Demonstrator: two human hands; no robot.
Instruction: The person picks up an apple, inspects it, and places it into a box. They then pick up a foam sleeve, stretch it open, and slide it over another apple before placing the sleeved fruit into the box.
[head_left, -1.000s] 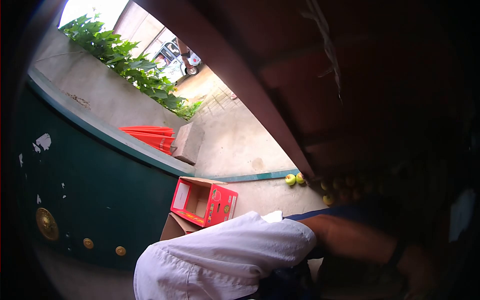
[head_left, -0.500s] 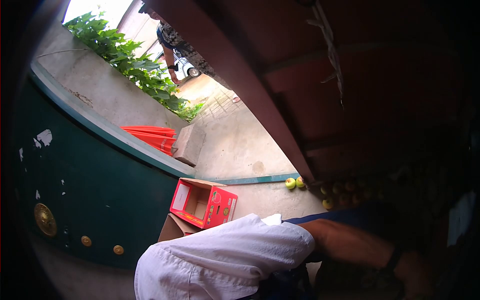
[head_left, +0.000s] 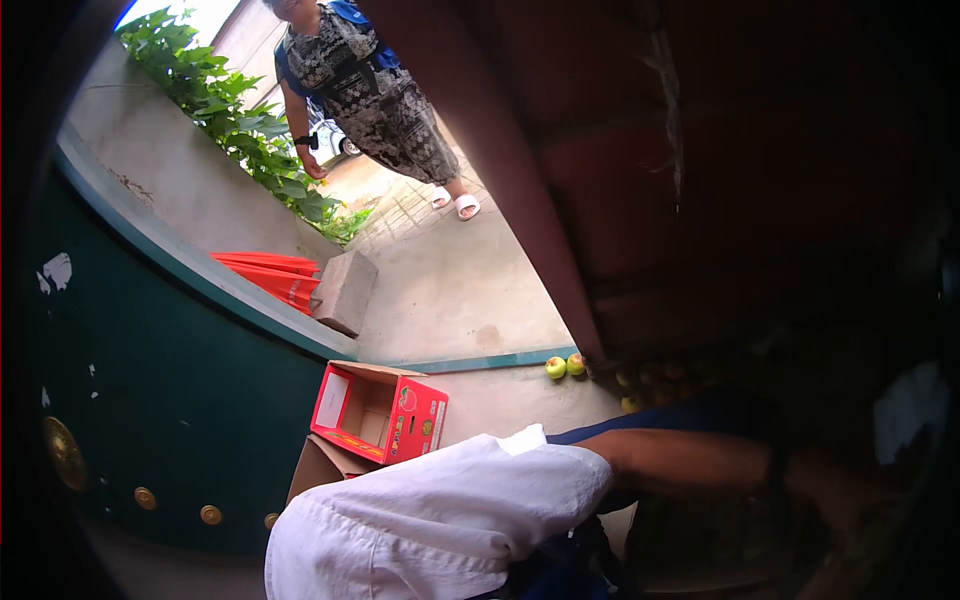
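The big green door (head_left: 180, 400) fills my left side, and the dark red door (head_left: 700, 150) fills my right. Both have slid a little to the left since a moment ago. A person in a spotted dress (head_left: 380, 90) now stands out on the path. Half a second ago I saw only a bit of them at the very top.

My white sleeve (head_left: 430, 520) lies across the bottom. My bare arm now reaches out flatter and farther to the right than before.

The red box (head_left: 385, 415) sits open on the floor, on top of a brown box (head_left: 320, 465), just above my sleeve. A grey block (head_left: 342, 290) rests by the wall outside.

Two bright apples (head_left: 555, 367) sit at the foot of the red door, well apart from my left hand (head_left: 850, 490). More apples (head_left: 630, 403) lie in the dark behind them, nearer to my arm, up and left of my fingers.

My left hand is deep in the shadow. I cannot tell if my fingers are apart or together, or if they touch anything.
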